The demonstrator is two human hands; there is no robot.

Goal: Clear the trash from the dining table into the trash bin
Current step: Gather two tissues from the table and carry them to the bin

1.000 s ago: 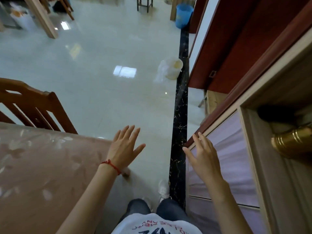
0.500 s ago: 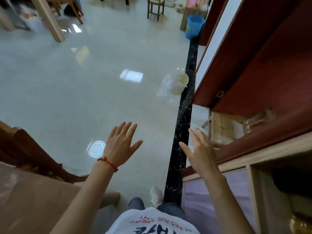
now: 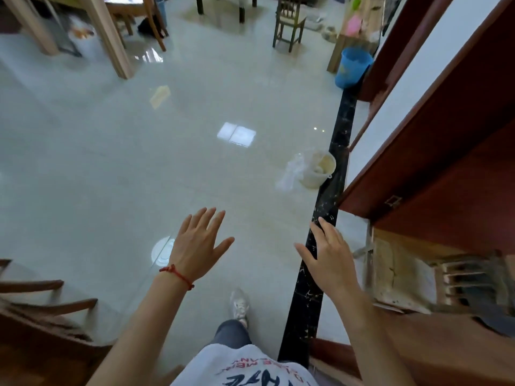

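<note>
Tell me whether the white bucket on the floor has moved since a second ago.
No. The white bucket still sits against the black floor strip, with the clear bag beside it. Its shift in the picture comes from the head camera moving, not from the bucket.

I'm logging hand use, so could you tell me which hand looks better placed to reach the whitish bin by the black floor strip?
Probably the right hand: it hovers open over the black strip, in line with the whitish bin. The left hand is open too, but farther left.
</note>
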